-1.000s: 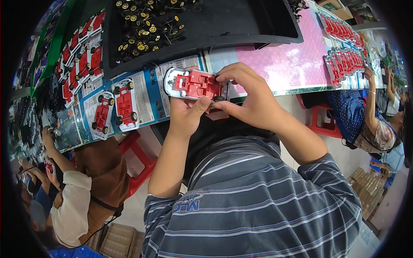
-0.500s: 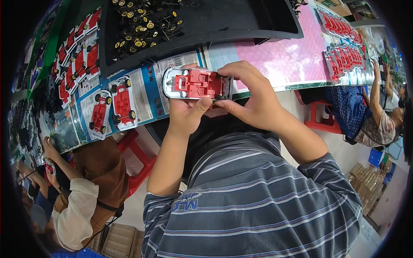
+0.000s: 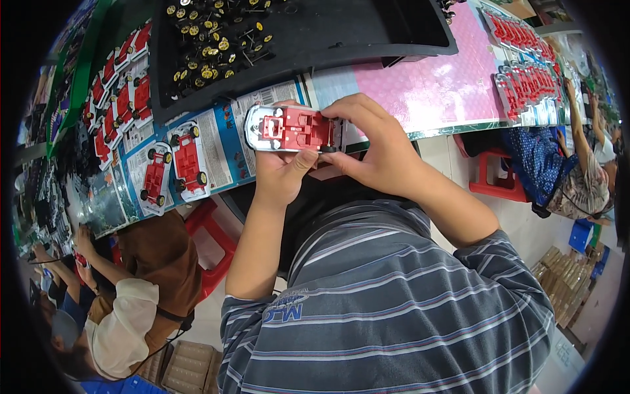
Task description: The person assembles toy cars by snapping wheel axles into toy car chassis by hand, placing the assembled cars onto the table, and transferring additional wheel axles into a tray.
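Observation:
A toy car [image 3: 295, 128] lies upside down in my hands just past the table's front edge, its red underside up within a silver-white body. My left hand [image 3: 281, 176] grips it from below, thumb along the near side. At the car's right end, my right hand [image 3: 384, 146] has its thumb and forefinger on the two opposite sides, pressed where a black wheel [image 3: 327, 149] shows. The fingertips partly cover that end's axle. The car's left end shows no wheels.
A black tray [image 3: 315, 60] holds several wheel axles [image 3: 210, 49] with yellow hubs. Two wheeled toy cars [image 3: 188, 161] lie upside down left of my hands. More cars [image 3: 121, 105] stand far left; red-and-silver rows [image 3: 522, 88] lie right. People sit on both sides.
The view has shifted slightly. Both hands keep hold of the toy car in nearly the same pose, with the right fingers still at its right end.

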The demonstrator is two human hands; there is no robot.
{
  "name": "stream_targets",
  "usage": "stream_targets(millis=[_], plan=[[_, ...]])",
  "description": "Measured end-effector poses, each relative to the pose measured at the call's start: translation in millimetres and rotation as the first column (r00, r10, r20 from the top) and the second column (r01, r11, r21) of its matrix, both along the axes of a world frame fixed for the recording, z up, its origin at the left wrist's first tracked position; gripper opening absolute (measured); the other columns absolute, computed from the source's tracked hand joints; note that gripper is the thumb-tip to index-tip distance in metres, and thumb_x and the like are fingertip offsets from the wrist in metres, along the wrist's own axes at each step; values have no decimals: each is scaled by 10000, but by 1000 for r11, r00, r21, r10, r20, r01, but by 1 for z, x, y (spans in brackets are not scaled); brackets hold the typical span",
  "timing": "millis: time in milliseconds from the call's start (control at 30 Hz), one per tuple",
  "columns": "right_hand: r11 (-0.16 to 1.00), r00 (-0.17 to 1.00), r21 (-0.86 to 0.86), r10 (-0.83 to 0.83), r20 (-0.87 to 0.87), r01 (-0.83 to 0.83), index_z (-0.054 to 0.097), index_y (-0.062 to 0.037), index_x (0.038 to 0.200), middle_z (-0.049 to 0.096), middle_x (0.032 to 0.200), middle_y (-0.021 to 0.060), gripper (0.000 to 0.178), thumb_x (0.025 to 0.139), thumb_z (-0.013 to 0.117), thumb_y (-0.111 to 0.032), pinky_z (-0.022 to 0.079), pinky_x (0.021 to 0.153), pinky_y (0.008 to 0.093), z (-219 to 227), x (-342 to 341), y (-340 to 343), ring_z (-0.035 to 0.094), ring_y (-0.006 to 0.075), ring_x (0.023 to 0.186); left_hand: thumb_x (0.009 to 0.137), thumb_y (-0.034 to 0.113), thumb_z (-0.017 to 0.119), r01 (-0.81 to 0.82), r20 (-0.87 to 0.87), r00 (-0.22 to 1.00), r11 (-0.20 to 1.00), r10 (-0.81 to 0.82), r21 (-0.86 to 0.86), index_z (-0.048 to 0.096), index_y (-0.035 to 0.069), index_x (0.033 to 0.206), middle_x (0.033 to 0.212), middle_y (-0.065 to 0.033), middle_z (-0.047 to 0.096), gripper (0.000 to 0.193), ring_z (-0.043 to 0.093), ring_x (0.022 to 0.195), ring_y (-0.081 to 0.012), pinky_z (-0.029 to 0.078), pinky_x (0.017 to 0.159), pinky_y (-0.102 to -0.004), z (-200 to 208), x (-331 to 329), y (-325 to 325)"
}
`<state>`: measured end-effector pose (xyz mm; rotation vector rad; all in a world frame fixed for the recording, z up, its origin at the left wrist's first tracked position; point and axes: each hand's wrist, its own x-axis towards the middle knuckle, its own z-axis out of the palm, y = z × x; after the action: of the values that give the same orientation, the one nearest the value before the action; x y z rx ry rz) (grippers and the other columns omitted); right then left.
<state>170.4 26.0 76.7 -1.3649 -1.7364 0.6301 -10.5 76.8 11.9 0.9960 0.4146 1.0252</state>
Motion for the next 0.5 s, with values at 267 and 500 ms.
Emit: stream_targets(millis=[267,500], plan=[[1000,1000,27,-1,28,0,606,-11,1154,644,1124,163,546,659,829,-70,498,910,384,5,7,-3,629,329,1036,839,259,800,-20,18,1000,1000,21,-18,352,11,1385,1263,-115,542,749,584,1152,-200,479,1009,-348,2,2,-4],[999,1000,50,-7,23,6,618,-7,1144,652,1117,167,535,668,841,-107,500,910,388,8,8,-3,632,330,1035,830,326,803,7,-34,999,997,-9,-77,337,17,1419,1312,-115,495,812,549,1179,-215,471,999,-357,4,-3,-4]])
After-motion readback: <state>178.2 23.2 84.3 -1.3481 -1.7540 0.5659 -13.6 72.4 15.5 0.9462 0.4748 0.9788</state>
